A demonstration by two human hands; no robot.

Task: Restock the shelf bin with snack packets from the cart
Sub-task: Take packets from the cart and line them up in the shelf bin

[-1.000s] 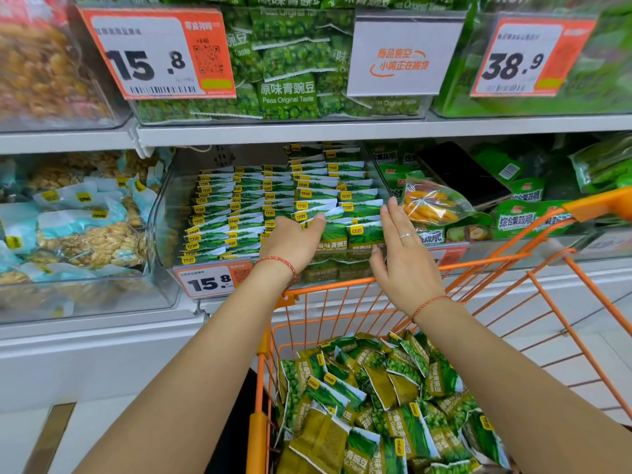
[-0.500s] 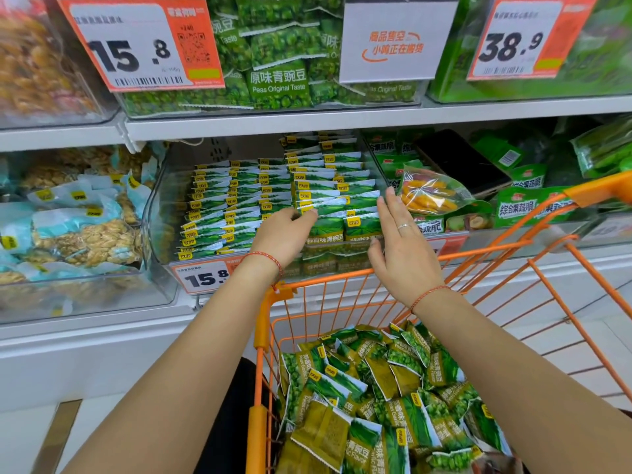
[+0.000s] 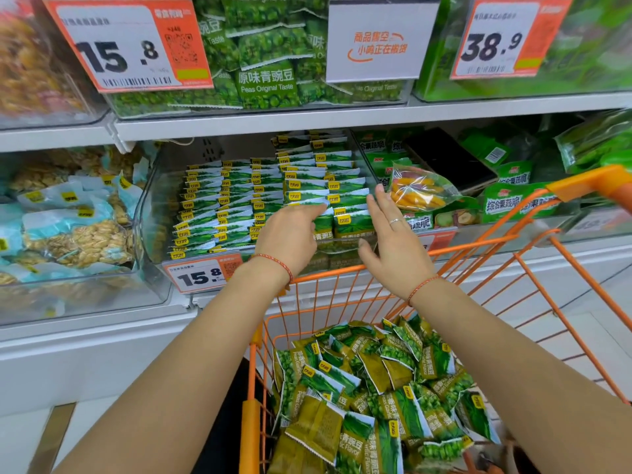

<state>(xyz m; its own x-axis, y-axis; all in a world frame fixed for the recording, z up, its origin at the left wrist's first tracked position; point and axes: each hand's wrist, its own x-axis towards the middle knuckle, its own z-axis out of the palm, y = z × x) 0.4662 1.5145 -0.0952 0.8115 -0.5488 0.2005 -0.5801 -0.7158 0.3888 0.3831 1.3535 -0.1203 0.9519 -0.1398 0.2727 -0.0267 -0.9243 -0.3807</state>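
Green packets point(image 3: 273, 196) ranked in neat rows inside the clear bin point(image 3: 147, 213) on the middle shelf, yellow tags up. More packets, loose pile point(image 3: 369, 388), down in the orange cart point(image 3: 533, 268) just under the bin. Left hand point(image 3: 287, 237) at the front rows, fingertips on a packet edge, fingers extended, nothing clasped. Right hand point(image 3: 393, 241) just beside the right end of the rows, flat and spread, grip released, ring on one finger. Red string on each wrist. Price tag point(image 3: 201, 275) reading 15.8 clipped to the bin front. Left of that, a bin of pale blue nut bags point(image 3: 75, 230). Right, a clear pouch of orange pieces point(image 3: 417, 189) over green bags. Above, pea bags point(image 3: 266, 83) behind a 15.8 label point(image 3: 126, 46), a white sign point(image 3: 379, 42), a 38.9 label point(image 3: 502, 39).
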